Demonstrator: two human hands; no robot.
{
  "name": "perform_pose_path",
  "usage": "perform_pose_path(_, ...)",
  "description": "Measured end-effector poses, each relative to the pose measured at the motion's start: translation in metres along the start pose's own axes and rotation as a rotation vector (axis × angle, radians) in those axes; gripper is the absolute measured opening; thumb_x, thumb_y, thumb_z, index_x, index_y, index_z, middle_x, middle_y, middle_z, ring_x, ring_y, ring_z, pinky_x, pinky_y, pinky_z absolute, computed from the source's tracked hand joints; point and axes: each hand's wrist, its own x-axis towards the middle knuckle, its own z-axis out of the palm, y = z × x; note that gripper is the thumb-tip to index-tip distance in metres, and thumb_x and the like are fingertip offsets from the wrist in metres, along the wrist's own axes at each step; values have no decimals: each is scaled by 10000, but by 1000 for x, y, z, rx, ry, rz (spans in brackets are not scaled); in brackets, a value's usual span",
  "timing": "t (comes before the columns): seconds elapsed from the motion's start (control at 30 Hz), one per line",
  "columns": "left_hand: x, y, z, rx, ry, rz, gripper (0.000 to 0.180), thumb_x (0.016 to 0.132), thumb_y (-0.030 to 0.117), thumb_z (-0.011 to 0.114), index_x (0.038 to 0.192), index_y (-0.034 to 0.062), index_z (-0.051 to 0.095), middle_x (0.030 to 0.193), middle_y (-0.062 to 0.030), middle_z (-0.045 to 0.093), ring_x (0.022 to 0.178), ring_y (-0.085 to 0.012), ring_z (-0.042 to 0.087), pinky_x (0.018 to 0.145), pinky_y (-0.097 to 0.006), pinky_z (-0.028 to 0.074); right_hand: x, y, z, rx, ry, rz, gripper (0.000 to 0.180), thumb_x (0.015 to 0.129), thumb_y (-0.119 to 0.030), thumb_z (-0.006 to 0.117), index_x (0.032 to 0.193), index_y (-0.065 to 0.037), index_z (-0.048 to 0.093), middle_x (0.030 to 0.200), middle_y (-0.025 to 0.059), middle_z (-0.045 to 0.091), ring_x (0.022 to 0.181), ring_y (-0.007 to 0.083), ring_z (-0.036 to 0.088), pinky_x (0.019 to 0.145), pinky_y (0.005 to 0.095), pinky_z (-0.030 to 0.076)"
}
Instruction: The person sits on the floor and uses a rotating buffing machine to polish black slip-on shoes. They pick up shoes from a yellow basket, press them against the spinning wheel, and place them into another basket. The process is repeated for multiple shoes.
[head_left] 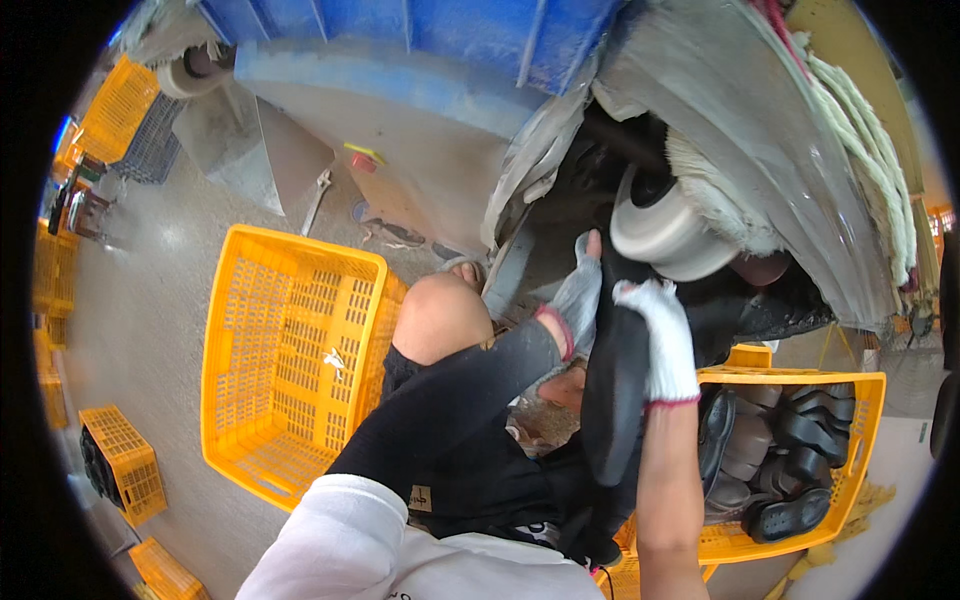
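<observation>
Both gloved hands' fingers [655,300] clamped around long black shoe sole [612,390] against buffing wheel [665,235].

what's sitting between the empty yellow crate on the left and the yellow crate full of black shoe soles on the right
In the head view, the person's bent bare knee and dark-sleeved left forearm lie between the empty yellow plastic crate and the yellow crate of black soles.

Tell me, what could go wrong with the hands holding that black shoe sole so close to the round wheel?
The left hand and right hand, both gloved, press the black rubber shoe sole up against the pale round buffing wheel. If the wheel is turning, it might catch a glove fingertip. The left index fingertip pokes bare from its grey glove, so it could get scraped. The sole could also slip and drop toward the yellow plastic crate of dark soles.
</observation>
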Motion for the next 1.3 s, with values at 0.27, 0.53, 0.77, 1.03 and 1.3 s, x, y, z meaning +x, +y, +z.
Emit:
perform_pose_path(0.27, -143, 54, -29, 588, -2, 238, 667, 963, 657, 476, 1296, 83, 547, 1181, -121, 632, 1057, -232, 605, 895, -367, 498, -108, 68, -91, -555, -248, -516, 831, 763, -203, 855, 1477, -20, 472, 1359, 174, 600, 1162, 279, 615, 992, 348, 489)
perform_pose_path(0.53, -357, 210, -121, 1139, 1125, 287, 732, 998, 480, 587, 1589, 166, 291, 1587, -33, 365, 1473, -229, 334, 1112, -507, 344, -120, 115, -353, -1010, 726, 287, 1088, 575, -177, 876, 1506, 7, 344, 1400, 212, 516, 1271, 339, 541, 1027, 373, 463)
perform_pose_path(0.77, -248, 15, 4, 909, 25, 486, 1110, 799, 580, 781, 1581, 14, 235, 1573, -184, 372, 1405, -371, 433, 1122, -588, 400, -188, 62, -263, -1019, 450, -621, 719, 528, -137, 796, 1200, 19, 593, 1112, 199, 648, 1019, 368, 670, 865, 398, 572)
perform_pose_path(1.03, -107, -61, 61, 124, -132, -219, 350, 1046, 116, 544, 1387, 111, 468, 1376, -114, 556, 1272, -303, 552, 1053, -551, 491, -215, 13, -189, -536, 600, -502, 665, 875, -76, 703, 1468, -3, 412, 1350, 200, 572, 1239, 290, 588, 1023, 423, 500)
perform_pose_path(1.3, 42, -36, 47, -32, -86, -299, 356, 1067, 287, 502, 1289, 28, 605, 1220, -131, 697, 1077, -292, 683, 987, -461, 544, -157, 34, -90, -615, 518, -799, 869, 850, -292, 731, 1536, -22, 269, 1355, 280, 482, 1227, 330, 560, 1000, 428, 510)
